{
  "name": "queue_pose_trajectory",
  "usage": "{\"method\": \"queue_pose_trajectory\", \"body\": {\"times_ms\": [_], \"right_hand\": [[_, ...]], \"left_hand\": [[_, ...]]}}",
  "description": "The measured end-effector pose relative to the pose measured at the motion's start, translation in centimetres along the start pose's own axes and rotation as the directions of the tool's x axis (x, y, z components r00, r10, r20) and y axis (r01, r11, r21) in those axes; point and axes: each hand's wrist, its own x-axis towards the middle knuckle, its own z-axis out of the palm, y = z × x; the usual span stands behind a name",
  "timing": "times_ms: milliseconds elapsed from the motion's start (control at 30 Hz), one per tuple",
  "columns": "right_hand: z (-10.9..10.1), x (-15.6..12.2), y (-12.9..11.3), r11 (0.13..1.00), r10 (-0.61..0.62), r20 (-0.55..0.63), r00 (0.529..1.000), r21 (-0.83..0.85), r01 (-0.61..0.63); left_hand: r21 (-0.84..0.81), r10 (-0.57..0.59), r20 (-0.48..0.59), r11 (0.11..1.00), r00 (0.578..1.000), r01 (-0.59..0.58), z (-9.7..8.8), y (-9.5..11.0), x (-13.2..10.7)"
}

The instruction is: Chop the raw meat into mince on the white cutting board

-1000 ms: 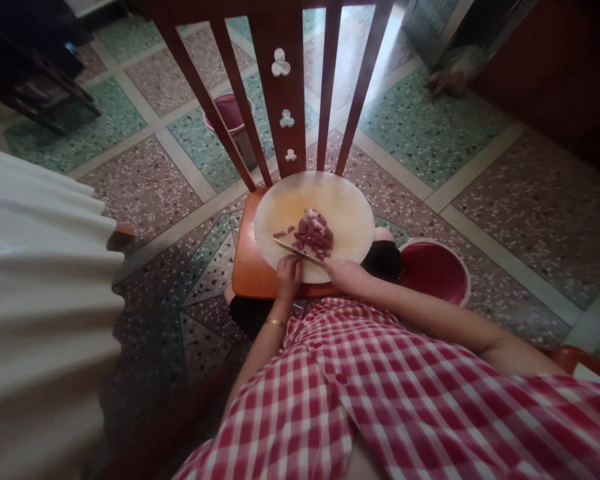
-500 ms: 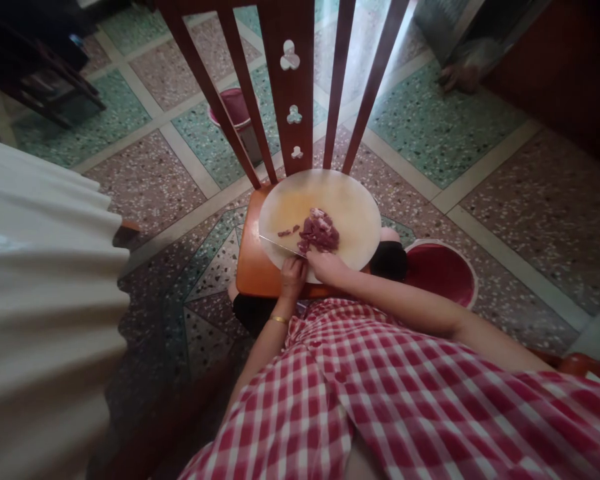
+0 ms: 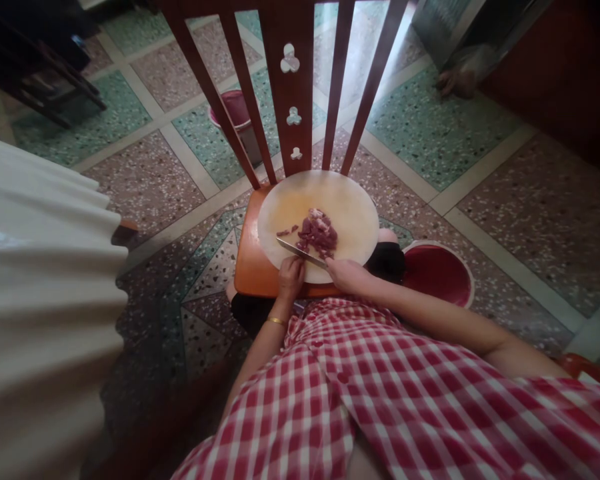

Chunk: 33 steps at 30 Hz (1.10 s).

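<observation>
- Firstly, on the chair seat (image 3: 249,257), keep the round board (image 3: 357,213) steady.
- Guide the knife (image 3: 300,253) slowly, gripped in right hand (image 3: 349,275).
- Leave meat pile (image 3: 318,231) mid-board, just beyond knife.
- Hold left hand (image 3: 291,277) curled like this, clear of knife; cannot tell if gripping anything.

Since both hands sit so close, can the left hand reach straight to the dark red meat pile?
Probably not straight: the silver metal knife, held in the right hand, is between the left hand and the meat pile. Going around the knife's tip looks possible.
</observation>
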Motion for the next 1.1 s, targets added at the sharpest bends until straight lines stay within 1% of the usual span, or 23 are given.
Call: {"method": "queue_pose_trajectory", "body": {"times_ms": [133,300,400,500,600,667,733,800,867,900,933,967,1000,1033,1100], "right_hand": [[0.5,0.9,-0.2,1.000,-0.026,0.006,1.000,0.005,0.026],[0.4,4.0,-1.7,0.995,-0.103,-0.060,0.993,0.001,0.103],[0.5,4.6,-2.0,0.994,-0.110,-0.072,0.991,0.002,0.110],[1.0,3.4,-0.8,0.995,-0.096,-0.063,0.993,0.014,0.097],[1.4,1.6,0.9,0.999,-0.028,-0.043,0.999,0.043,0.030],[1.4,0.7,1.7,0.997,0.004,-0.065,0.998,0.073,0.001],[1.3,0.0,2.2,0.992,0.018,-0.124,0.992,0.124,-0.002],[1.0,-0.6,2.7,0.981,0.035,-0.183,0.983,0.192,0.001],[0.7,-1.2,3.3,0.968,0.074,-0.228,0.971,0.252,-0.015],[0.6,-1.5,3.7,0.960,0.101,-0.246,0.964,0.277,-0.030],[0.5,-1.8,4.2,0.954,0.128,-0.263,0.956,0.297,-0.046],[0.4,-2.1,4.6,0.947,0.152,-0.281,0.948,0.315,-0.059],[0.3,-2.3,5.1,0.941,0.176,-0.300,0.937,0.329,-0.072],[0.3,-2.5,5.5,0.935,0.200,-0.317,0.927,0.343,-0.084],[0.2,-2.9,6.2,0.921,0.240,-0.344,0.908,0.377,-0.101]], "left_hand": [[-0.005,0.006,0.007,1.000,1.000,-0.006,0.1,-0.1,0.0],[0.021,0.009,-0.017,1.000,1.000,-0.009,0.0,0.0,0.1],[0.027,0.004,-0.007,1.000,1.000,-0.004,0.0,0.1,0.2],[0.038,-0.004,0.010,0.999,1.000,0.004,0.0,0.2,0.3],[0.053,0.019,0.044,0.998,0.999,-0.021,-0.3,0.6,0.6],[0.052,0.050,0.099,0.997,0.994,-0.055,-0.6,0.8,0.9],[0.050,0.074,0.139,0.995,0.988,-0.082,-1.0,0.9,1.6],[0.063,0.080,0.139,0.994,0.987,-0.089,-1.4,0.8,2.7],[0.087,0.094,0.139,0.990,0.986,-0.107,-1.7,0.8,4.6],[0.097,0.122,0.160,0.986,0.980,-0.138,-1.8,0.8,5.9],[0.098,0.170,0.208,0.976,0.963,-0.194,-1.8,1.0,7.2],[0.094,0.227,0.271,0.961,0.935,-0.260,-1.7,1.2,8.6],[0.084,0.283,0.341,0.940,0.896,-0.329,-1.5,1.6,10.1],[0.066,0.334,0.421,0.916,0.843,-0.396,-1.2,2.1,11.4],[0.018,0.402,0.566,0.867,0.720,-0.498,-0.5,3.1,13.8]]}}
